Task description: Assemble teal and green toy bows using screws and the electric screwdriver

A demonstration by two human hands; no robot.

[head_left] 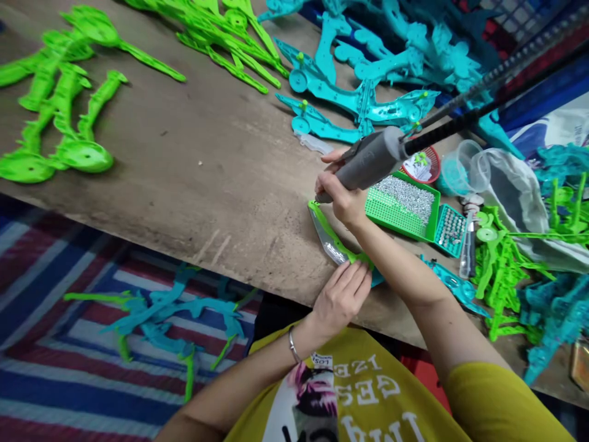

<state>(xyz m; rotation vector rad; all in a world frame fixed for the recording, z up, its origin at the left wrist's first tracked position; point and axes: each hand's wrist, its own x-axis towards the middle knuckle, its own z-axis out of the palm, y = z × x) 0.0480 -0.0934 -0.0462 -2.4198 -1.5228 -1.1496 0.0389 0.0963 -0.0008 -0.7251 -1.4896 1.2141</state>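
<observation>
Right hand clenched round a corded grey applicator pen, its tip at the upper end of a bright green moulded plastic piece lying by the edge of the worktop; left hand open, fingers pressed flat on the piece's lower end. Long axis runs diagonally, upper end pointing away from the person and leftward in the head view. I'd judge firm, even pinning and a steady tip matter most, so the piece cannot creep.
</observation>
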